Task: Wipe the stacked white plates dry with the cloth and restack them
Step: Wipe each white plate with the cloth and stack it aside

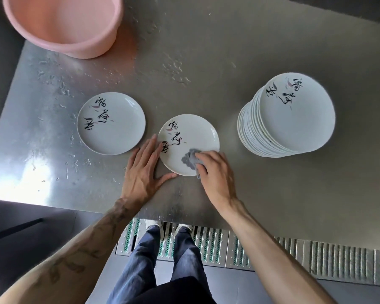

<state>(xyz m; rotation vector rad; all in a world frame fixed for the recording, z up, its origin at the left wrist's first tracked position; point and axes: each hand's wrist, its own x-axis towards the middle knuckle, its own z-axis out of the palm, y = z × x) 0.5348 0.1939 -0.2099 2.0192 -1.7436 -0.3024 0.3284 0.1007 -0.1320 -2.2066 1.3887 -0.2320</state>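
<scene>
Fingers (207,155) of the right hand (217,174) bunch the grey cloth (188,160) on the middle plate (191,137) flat on the surface (206,62), left hand (143,170) straight-fingered against its rim, so brace firm, sweep every edge.

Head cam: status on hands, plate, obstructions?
Left hand flat on table, fingers against middle plate rim. Right hand grips cloth on that plate. Single plate left, stack right; nothing blocking.

The tall plate stack (294,115) is standing at the right. The left plate (111,123) and middle plate (189,139) are lying flat, and a crumpled grey cloth (189,160) is sitting on the latter's near-right part.
</scene>
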